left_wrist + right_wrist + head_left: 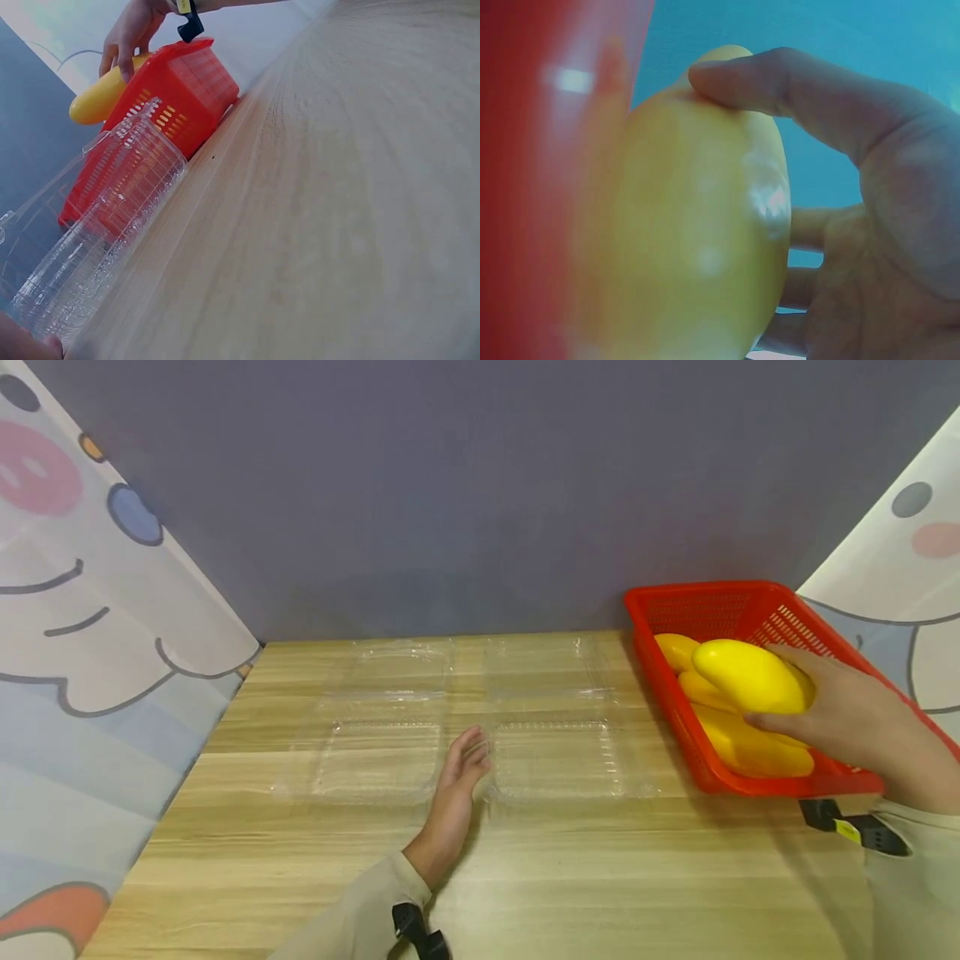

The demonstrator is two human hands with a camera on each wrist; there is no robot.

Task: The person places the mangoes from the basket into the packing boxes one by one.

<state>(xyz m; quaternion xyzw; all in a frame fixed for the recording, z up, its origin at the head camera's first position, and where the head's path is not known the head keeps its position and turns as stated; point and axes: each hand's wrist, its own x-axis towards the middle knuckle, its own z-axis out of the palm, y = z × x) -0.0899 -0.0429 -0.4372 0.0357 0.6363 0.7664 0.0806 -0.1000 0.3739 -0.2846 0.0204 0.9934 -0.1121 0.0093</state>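
My right hand point(855, 714) grips a smooth yellow mango point(750, 675), held over the red plastic basket point(787, 787). In the right wrist view the thumb point(742, 82) presses the top of the mango point(697, 217), and the other fingers are partly hidden behind it. Several more mangoes point(750, 747) lie in the basket below. My left hand point(453, 793) rests at the inner edges of two clear plastic containers point(555, 760), its fingers loosely bent with nothing held. Whether it touches either container cannot be told.
The other clear container point(382, 760) lies left of my left hand. Both have their lids point(405, 668) spread toward the back of the wooden table point(525, 877). A grey wall point(450, 502) rises behind, with cartoon-printed panels point(90, 610) at both sides.
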